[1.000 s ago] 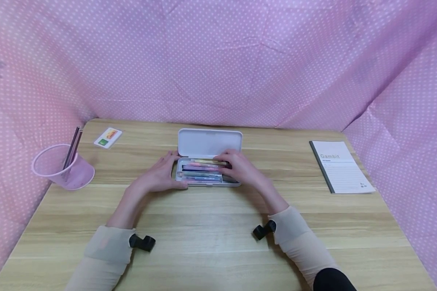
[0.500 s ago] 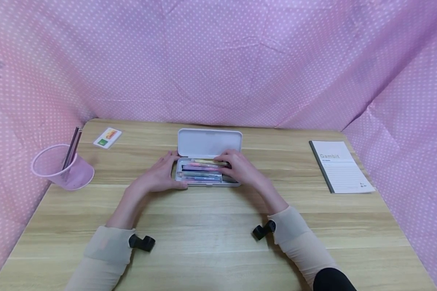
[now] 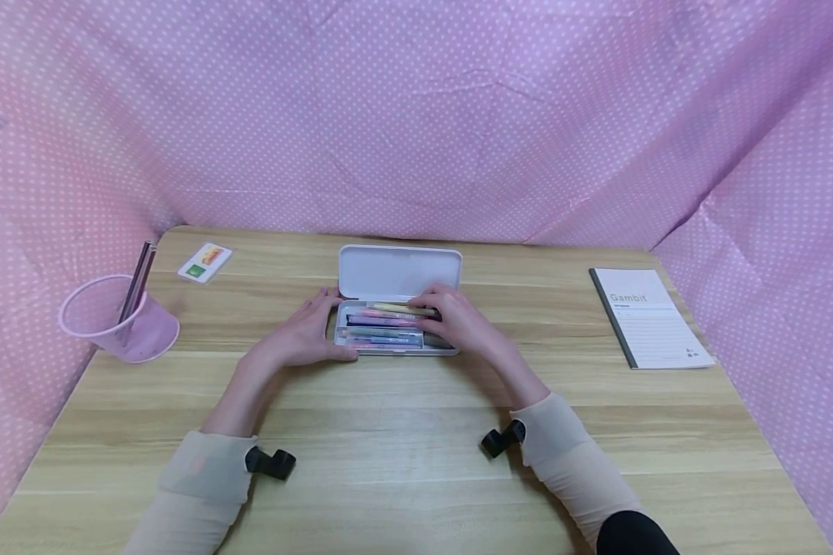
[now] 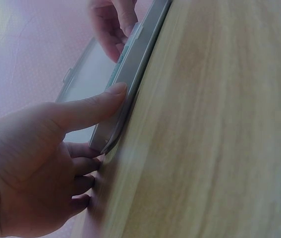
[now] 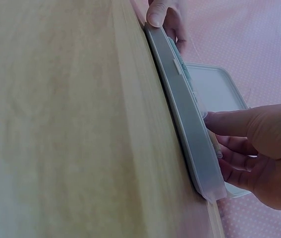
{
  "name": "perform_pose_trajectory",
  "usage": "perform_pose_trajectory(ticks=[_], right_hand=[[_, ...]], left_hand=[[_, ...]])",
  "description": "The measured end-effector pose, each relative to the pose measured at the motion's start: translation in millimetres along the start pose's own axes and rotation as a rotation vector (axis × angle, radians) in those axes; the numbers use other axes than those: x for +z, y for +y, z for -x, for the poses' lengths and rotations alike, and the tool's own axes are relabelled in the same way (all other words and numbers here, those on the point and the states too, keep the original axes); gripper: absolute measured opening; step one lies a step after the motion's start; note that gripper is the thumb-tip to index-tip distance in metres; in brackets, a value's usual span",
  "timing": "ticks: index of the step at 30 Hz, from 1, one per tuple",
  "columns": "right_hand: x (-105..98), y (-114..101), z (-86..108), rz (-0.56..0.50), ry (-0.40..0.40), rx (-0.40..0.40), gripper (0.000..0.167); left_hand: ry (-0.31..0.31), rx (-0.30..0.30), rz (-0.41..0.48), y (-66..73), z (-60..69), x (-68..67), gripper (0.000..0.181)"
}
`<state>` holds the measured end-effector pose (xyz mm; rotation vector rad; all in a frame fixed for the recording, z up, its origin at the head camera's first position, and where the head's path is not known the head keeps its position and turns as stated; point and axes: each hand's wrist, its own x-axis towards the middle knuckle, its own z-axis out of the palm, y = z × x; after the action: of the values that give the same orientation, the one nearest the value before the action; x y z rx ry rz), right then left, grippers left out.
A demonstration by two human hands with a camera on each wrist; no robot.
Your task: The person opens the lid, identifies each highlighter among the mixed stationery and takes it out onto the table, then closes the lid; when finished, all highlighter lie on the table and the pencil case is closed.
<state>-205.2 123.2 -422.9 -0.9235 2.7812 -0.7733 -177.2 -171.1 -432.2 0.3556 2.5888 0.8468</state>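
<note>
A white pencil case [image 3: 399,271] lies on the table with its lid tipped back. Several pens [image 3: 383,320] in pink, yellow and blue tones fill its tray. My left hand [image 3: 300,335] grips the case's left end, the thumb on the front wall [image 4: 141,57] and the other fingers round the end and back. Over the right part of the tray, my right hand [image 3: 461,320] has thumb and curled fingers round the pens' right ends. In the right wrist view, the fingers partly hide the pen tips; how many it holds I cannot tell.
A pink mesh cup [image 3: 160,331] with dark slim sticks [image 3: 137,284] stands at the left. Behind it lies a small white card [image 3: 205,263] with coloured pictures. A notebook [image 3: 655,324] marked Gambit lies at the right. Pink dotted cloth [image 3: 416,116] hangs around the table.
</note>
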Motion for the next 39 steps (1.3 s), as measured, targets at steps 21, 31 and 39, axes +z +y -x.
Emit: perform_pose_trajectory(ticks=[21,31,39], right_hand=[[-1.5,-0.3,2.4,-0.042,0.020,-0.010,0.029],[-2.3,-0.1,2.3,-0.057,0.037,0.005,0.025],[-7.0,3.8,3.8,-0.084,0.077,-0.019,0.021]], left_hand=[[-0.002,0.004,0.003,0.9,0.5,-0.7,0.109],[-0.002,0.014,0.008,0.5,0.4,-0.7,0.106],[0.003,0.019,0.004,-0.2,-0.3,0.2,0.105]])
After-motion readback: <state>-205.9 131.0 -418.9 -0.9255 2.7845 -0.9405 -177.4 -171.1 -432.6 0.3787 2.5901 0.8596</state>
